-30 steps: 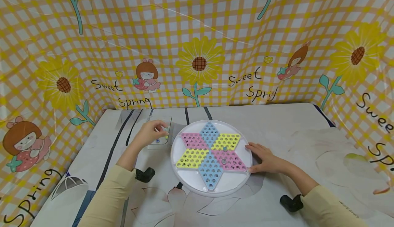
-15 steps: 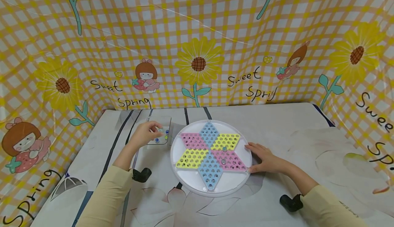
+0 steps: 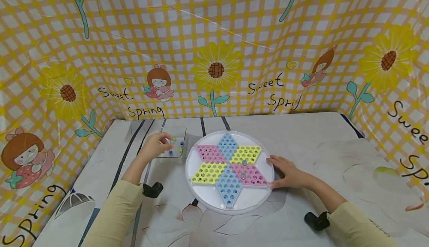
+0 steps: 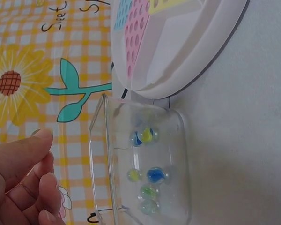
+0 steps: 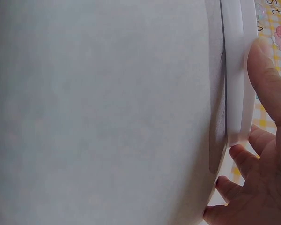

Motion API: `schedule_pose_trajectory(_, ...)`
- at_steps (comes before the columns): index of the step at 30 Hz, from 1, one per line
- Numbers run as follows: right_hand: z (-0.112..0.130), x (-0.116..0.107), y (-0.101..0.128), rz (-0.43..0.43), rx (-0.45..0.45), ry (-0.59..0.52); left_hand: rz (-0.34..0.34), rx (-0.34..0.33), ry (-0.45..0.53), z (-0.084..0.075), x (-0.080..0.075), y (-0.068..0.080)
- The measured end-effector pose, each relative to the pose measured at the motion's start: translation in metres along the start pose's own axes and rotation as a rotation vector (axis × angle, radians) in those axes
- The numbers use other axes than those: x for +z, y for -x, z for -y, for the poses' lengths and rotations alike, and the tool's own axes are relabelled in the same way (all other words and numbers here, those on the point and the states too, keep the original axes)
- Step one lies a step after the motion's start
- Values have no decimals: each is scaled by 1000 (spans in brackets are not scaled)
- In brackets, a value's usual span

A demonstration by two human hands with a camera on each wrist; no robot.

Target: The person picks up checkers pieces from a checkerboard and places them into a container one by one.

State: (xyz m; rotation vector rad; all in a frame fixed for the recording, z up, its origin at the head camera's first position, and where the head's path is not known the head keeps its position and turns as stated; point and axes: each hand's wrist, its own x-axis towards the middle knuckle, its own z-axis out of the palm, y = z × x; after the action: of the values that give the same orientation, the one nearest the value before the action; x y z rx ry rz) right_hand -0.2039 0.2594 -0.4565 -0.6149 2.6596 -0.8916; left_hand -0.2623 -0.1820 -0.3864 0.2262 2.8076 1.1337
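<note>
Game board (image 3: 207, 191) flat on the surface (image 3: 301, 143); spread fingers of the right hand (image 3: 289, 173) against the rim. Two marbles (image 3: 243, 176) seated on the board. Beyond: left hand (image 3: 154, 146) above the clear container (image 4: 111, 154) of loose marbles (image 4: 156, 175); fingers bent, apart, apparently empty. Likely step: marble selection. Next, presumably: lower, pinch one marble, transfer to the board.

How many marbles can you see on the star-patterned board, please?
2. The farther marble sits on the right-hand yellow section, by its near edge; the nearer marble sits on the right-hand pink section. I see no others there.
</note>
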Motion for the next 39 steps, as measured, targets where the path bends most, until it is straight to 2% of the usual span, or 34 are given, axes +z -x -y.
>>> schedule_pose_trajectory(11,-1,1,0,-9,-2,-16,-19,-42,4,8,-1,-3)
schedule_pose_trajectory(26,-4,2,0,-15,-5,-35,-36,-42,-27,18,-1,-5)
schedule_pose_trajectory(39,-2,1,1,-11,4,-35,-43,-49,-24,17,-1,-4)
